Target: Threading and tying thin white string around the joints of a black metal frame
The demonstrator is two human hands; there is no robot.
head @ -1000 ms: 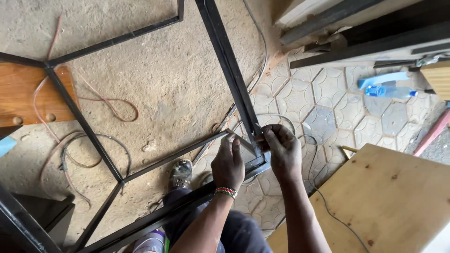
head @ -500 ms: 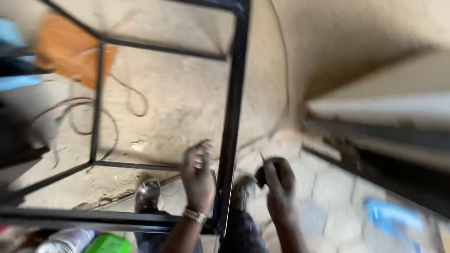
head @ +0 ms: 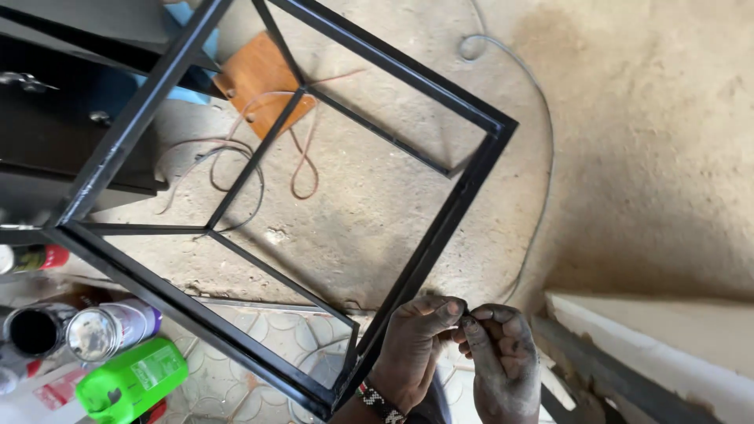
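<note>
Left hand (head: pixel 415 345), right hand (head: pixel 503 357) pinching small piece (head: pixel 466 320), beside black frame (head: pixel 440 228)

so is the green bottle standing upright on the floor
No, the green bottle lies on its side at the lower left, next to a tipped can, below the black metal frame.
</note>
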